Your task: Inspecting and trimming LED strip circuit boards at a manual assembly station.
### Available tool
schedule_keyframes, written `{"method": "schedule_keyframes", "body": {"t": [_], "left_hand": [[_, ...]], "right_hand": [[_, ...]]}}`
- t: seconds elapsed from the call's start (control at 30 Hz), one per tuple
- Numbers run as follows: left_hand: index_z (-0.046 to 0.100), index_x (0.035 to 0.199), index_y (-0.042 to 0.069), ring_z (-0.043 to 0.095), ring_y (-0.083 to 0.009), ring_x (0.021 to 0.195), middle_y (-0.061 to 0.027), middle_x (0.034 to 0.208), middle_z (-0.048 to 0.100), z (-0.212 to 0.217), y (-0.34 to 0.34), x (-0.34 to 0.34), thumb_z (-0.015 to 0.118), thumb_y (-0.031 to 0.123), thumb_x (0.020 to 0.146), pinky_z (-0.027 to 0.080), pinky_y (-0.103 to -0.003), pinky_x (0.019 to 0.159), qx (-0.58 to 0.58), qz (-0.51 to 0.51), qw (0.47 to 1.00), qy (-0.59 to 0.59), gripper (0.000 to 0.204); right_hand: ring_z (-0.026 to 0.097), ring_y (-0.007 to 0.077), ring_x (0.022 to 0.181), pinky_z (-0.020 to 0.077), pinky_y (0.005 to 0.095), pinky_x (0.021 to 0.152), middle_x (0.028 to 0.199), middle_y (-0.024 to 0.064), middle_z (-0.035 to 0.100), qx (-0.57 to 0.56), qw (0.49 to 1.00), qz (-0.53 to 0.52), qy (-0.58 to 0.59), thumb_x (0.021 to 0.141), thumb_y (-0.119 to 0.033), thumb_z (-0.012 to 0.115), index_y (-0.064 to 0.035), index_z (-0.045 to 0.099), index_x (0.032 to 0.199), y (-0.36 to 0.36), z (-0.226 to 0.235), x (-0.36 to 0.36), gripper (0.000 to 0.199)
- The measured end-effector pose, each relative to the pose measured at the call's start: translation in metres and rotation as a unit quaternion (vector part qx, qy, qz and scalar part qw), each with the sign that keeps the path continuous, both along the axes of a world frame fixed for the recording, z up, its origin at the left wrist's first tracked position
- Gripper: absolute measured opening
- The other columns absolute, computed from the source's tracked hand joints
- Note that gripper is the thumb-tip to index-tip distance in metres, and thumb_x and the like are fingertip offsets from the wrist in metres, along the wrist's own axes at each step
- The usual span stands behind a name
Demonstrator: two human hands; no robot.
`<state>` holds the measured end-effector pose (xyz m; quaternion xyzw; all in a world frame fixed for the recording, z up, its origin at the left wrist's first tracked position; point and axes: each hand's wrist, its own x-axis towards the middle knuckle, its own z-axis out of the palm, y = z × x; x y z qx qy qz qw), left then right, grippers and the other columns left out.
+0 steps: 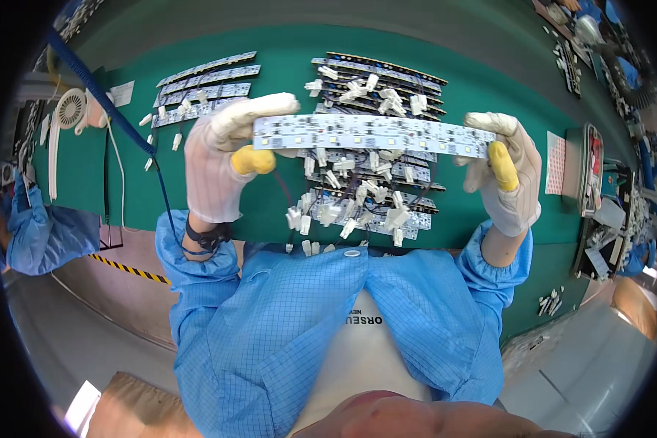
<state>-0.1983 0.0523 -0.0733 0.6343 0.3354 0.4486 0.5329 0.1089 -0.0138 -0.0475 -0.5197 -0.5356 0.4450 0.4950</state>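
Between my two gloved hands I hold up a long white LED circuit board with small yellowish LEDs in a row. My left hand pinches its left end, yellow-tipped thumb in front and fingers behind. At the right end my right hand grips it the same way, thumb on the face. Beneath the raised board, several similar boards with white connectors lie stacked in rows on the green bench mat; part of them is hidden by it. A wrist strap with a blue cord is round my left wrist.
Further boards lie in a group behind my left hand. A blue coiled cord hangs at the left, near a small white fan. On the right stand a metal tray and a printed sheet. Other people sit at both sides.
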Motion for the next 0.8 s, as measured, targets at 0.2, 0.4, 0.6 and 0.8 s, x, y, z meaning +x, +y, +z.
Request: {"method": "schedule_keyframes", "body": {"t": [0.2,0.4,0.6,0.8], "left_hand": [[0.057,0.115,-0.004,0.065,-0.0175,0.082,-0.0128,0.104,0.064,-0.011,0.0,-0.001,0.071,0.048,0.07,0.053,-0.026,0.07,0.027,0.061,0.998,0.015,0.07],[0.056,0.119,-0.002,0.062,-0.0172,0.089,-0.0131,0.106,0.063,-0.021,0.008,-0.001,0.068,0.049,0.075,0.051,-0.028,0.074,0.067,0.096,0.993,0.022,0.069],[0.057,0.118,0.0,0.058,-0.021,0.106,-0.0146,0.11,0.063,-0.016,0.018,-0.005,0.051,0.063,0.082,0.042,-0.031,0.094,0.12,0.07,0.964,0.227,0.073],[0.056,0.119,0.001,0.06,-0.0206,0.103,-0.0146,0.109,0.064,-0.024,0.017,-0.001,0.054,0.061,0.082,0.044,-0.031,0.091,0.094,0.083,0.984,0.128,0.071]], "right_hand": [[0.049,0.0079,0.048,0.0367,0.0178,0.046,0.077,0.0117,0.061,-0.017,0.999,-0.027,0.003,0.089,-0.029,0.059,0.0046,0.051,0.113,0.0,0.013,-0.015,0.042],[0.055,0.0112,0.051,0.0431,0.0188,0.045,0.092,0.0153,0.063,0.026,0.999,0.008,0.034,0.088,-0.024,0.061,0.0074,0.049,0.114,-0.001,0.006,-0.011,0.043],[0.061,0.0125,0.058,0.0459,0.0188,0.048,0.09,0.018,0.065,0.07,0.993,0.091,0.027,0.092,-0.029,0.055,0.0085,0.046,0.119,0.001,0.004,-0.007,0.047],[0.059,0.0101,0.057,0.0457,0.0188,0.048,0.096,0.0176,0.064,0.028,0.994,0.104,0.017,0.09,-0.03,0.058,0.0075,0.047,0.119,0.0,0.008,-0.002,0.049]]}}
